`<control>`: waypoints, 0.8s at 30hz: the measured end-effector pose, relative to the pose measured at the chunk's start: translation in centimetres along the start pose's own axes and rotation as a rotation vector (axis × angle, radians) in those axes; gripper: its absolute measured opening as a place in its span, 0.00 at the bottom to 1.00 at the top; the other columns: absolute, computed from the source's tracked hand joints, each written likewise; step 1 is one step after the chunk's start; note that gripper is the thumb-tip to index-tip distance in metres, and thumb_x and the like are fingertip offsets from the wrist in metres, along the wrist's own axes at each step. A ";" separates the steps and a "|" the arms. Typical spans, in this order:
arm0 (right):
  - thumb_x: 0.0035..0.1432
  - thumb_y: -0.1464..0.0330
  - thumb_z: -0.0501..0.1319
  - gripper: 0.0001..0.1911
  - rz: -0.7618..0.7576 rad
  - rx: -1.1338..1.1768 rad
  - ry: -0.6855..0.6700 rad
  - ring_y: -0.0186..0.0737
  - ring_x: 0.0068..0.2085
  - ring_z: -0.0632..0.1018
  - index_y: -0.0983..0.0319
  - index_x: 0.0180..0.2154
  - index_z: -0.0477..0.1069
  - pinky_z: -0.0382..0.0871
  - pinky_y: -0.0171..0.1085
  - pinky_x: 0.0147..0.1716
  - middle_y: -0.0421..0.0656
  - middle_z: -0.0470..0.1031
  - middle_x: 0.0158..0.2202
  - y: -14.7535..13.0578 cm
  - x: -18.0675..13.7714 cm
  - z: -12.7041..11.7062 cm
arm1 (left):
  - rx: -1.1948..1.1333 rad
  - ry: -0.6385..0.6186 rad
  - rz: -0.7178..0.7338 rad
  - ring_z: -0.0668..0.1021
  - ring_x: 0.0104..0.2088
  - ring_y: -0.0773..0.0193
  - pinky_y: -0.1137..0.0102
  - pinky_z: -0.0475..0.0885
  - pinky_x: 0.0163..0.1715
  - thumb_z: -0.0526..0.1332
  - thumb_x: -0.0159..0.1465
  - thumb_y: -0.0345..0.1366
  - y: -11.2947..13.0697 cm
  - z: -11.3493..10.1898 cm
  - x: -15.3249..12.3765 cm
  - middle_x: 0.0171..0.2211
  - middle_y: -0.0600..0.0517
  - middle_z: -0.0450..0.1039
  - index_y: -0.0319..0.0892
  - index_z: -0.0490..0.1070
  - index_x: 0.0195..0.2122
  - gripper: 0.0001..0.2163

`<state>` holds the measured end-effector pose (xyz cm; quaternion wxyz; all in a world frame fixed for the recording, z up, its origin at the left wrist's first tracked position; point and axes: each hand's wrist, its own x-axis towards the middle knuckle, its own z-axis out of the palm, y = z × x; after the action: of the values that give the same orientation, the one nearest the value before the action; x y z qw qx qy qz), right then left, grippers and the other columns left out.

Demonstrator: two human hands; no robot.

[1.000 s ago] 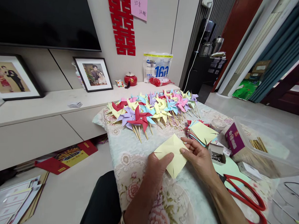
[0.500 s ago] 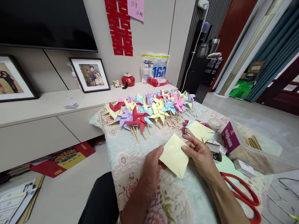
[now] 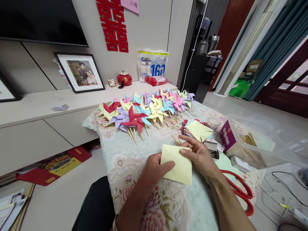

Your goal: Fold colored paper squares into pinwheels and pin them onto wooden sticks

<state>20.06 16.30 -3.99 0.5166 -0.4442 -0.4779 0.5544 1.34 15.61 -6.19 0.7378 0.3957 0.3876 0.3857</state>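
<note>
A square of pale yellow paper (image 3: 178,170) with crease lines and cuts running in from its corners is held over the table. My left hand (image 3: 154,167) grips its left side, thumb lying on top of the sheet. At the upper right edge, my right hand (image 3: 196,155) pinches it between thumb and fingers. Just beyond my right hand lies a stack of cut paper squares (image 3: 199,130), a yellow one on top. Several finished paper pinwheels (image 3: 135,120) on wooden sticks cover the far part of the table.
Red-handled scissors (image 3: 239,189) lie right of my right forearm. Near them are a small box of metal fasteners (image 3: 213,154), a white box (image 3: 240,164) and a clear plastic bin (image 3: 266,154) with sticks. A flowered cloth (image 3: 132,155) covers the table.
The yellow square has turned, from standing on a corner to lying with its edges nearly level. My left thumb has moved onto its face. The whole view has shifted slightly right.
</note>
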 end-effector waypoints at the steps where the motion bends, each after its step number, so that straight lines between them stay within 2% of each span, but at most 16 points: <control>1: 0.49 0.64 0.74 0.28 -0.006 0.007 0.007 0.36 0.30 0.76 0.56 0.52 0.74 0.67 0.35 0.29 0.38 0.78 0.33 0.0 0.0 0.1 | 0.001 -0.010 -0.009 0.82 0.35 0.49 0.61 0.75 0.37 0.74 0.48 0.41 0.0 0.0 0.0 0.36 0.42 0.83 0.35 0.81 0.41 0.21; 8: 0.47 0.65 0.74 0.28 -0.089 -0.028 0.046 0.37 0.33 0.77 0.57 0.51 0.75 0.70 0.36 0.31 0.40 0.78 0.35 -0.1 0.2 0.5 | -0.038 -0.088 -0.024 0.83 0.34 0.51 0.62 0.75 0.38 0.71 0.53 0.38 1.1 0.4 -0.3 0.36 0.41 0.83 0.34 0.80 0.45 0.20; 10: 0.48 0.64 0.74 0.26 -0.193 -0.063 0.156 0.40 0.37 0.77 0.58 0.50 0.75 0.71 0.38 0.36 0.43 0.79 0.39 0.1 0.3 0.4 | -0.072 -0.043 -0.010 0.83 0.33 0.52 0.62 0.75 0.38 0.72 0.52 0.37 1.4 0.7 0.1 0.36 0.41 0.83 0.33 0.79 0.45 0.20; 12: 0.52 0.64 0.72 0.21 -0.342 -0.117 0.324 0.40 0.40 0.77 0.58 0.48 0.76 0.72 0.40 0.41 0.44 0.78 0.42 0.2 0.2 0.4 | -0.089 0.067 0.034 0.83 0.33 0.52 0.63 0.76 0.37 0.73 0.50 0.36 1.6 1.1 0.9 0.35 0.42 0.83 0.34 0.80 0.44 0.20; 14: 0.56 0.65 0.69 0.16 -0.493 -0.216 0.445 0.40 0.40 0.77 0.58 0.47 0.76 0.71 0.40 0.42 0.44 0.77 0.41 0.2 -0.1 0.5 | -0.098 0.191 0.109 0.82 0.33 0.52 0.63 0.76 0.36 0.73 0.49 0.37 1.6 1.6 1.8 0.36 0.42 0.83 0.34 0.80 0.41 0.19; 15: 0.58 0.66 0.67 0.13 -0.560 -0.281 0.465 0.40 0.39 0.77 0.57 0.47 0.76 0.71 0.40 0.41 0.44 0.77 0.40 0.1 -0.4 0.7 | -0.089 0.244 0.133 0.82 0.33 0.52 0.64 0.76 0.35 0.73 0.48 0.37 1.6 1.8 2.2 0.36 0.42 0.83 0.34 0.80 0.40 0.18; 17: 0.60 0.69 0.65 0.10 -0.663 -0.427 0.423 0.39 0.38 0.76 0.57 0.45 0.76 0.70 0.38 0.38 0.43 0.76 0.39 -0.1 -1.0 1.2 | -0.066 0.323 0.157 0.82 0.31 0.53 0.64 0.76 0.33 0.72 0.48 0.36 1.5 2.1 2.9 0.34 0.43 0.84 0.34 0.80 0.38 0.16; 19: 0.61 0.71 0.64 0.08 -0.716 -0.536 0.310 0.39 0.37 0.77 0.57 0.43 0.76 0.70 0.37 0.35 0.43 0.77 0.38 -0.3 -1.4 1.9 | -0.054 0.352 0.165 0.82 0.30 0.54 0.66 0.75 0.32 0.72 0.48 0.35 1.4 2.2 3.2 0.33 0.44 0.84 0.35 0.81 0.38 0.16; 22: 0.62 0.73 0.63 0.06 -0.708 -0.601 0.133 0.38 0.36 0.77 0.59 0.41 0.76 0.70 0.36 0.34 0.42 0.77 0.36 -0.4 -1.4 2.7 | -0.091 0.312 0.230 0.81 0.32 0.56 0.67 0.74 0.33 0.71 0.48 0.33 1.4 1.9 3.4 0.35 0.46 0.83 0.35 0.80 0.40 0.16; 24: 0.62 0.74 0.63 0.06 -0.678 -0.607 0.075 0.37 0.35 0.77 0.60 0.40 0.76 0.70 0.36 0.34 0.42 0.77 0.35 -0.2 -1.1 3.1 | -0.124 0.285 0.270 0.80 0.33 0.58 0.68 0.74 0.34 0.71 0.48 0.33 1.5 1.7 3.3 0.36 0.46 0.83 0.35 0.79 0.39 0.16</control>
<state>17.15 15.03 -3.34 0.5323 -0.4137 -0.7182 0.1725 3.78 18.62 -5.12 0.6402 0.3391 0.4069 0.5564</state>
